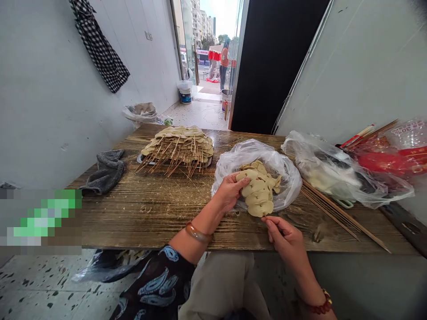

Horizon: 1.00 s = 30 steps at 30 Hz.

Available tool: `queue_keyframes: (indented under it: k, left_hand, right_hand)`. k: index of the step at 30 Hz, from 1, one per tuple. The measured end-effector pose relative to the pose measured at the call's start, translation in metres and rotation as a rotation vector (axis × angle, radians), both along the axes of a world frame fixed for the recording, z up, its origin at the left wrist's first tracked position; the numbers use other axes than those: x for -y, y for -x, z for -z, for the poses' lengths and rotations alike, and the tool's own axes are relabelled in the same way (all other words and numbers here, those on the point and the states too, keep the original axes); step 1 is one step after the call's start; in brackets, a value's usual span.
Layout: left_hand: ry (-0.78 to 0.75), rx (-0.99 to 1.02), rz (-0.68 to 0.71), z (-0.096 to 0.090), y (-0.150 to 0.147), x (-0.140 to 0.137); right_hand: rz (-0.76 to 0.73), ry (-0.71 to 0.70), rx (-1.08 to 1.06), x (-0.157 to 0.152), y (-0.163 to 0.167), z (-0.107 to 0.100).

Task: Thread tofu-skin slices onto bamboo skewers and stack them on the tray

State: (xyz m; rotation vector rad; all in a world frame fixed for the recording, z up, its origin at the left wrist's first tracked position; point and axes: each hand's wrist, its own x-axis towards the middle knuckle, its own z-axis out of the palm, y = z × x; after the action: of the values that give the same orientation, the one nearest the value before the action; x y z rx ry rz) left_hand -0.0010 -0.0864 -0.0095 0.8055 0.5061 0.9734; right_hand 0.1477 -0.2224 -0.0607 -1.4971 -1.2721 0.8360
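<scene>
My left hand (230, 192) is closed on the upper part of a skewer of thin, pale yellow round slices (259, 195), thumb pressed on the top slice. The slices overlap in a row. At the lower end, my right hand (283, 235) pinches the skewer's tip just below the last slice; most of the stick is hidden by the slices. Beneath lies an open clear plastic bag (287, 178) with more loose slices (256, 166) in it. A stack of finished-looking skewers (178, 149) of the same slices rests on a metal tray (209, 163), sticks pointing toward me.
Bare bamboo skewers (333, 209) lie on the wooden table (160, 213) at the right. Behind them sit a plastic bag (333, 173) and red packaging (387, 160). A grey cloth (106, 171) lies at the left. Beyond the doorway a person (224, 62) stands outside.
</scene>
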Motion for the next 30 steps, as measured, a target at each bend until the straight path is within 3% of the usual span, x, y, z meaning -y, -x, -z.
queue_keyframes:
  k: [11,20,25,30]
  left_hand:
    - [-0.054,-0.024,0.025,0.003,-0.003,0.001]
    - [0.053,-0.025,0.198,0.001,-0.001,-0.002]
    - [0.044,-0.079,0.225,0.005,-0.001,0.0]
    - [0.011,-0.112,0.111,0.012,0.0,0.001]
  right_hand:
    - [0.017,-0.011,-0.029,-0.002,0.001,-0.002]
    - [0.13,-0.02,-0.498,-0.006,-0.009,0.0]
    - [0.126,0.002,-0.463,-0.007,-0.006,0.0]
    - [0.093,0.059,-0.319,-0.004,-0.004,0.006]
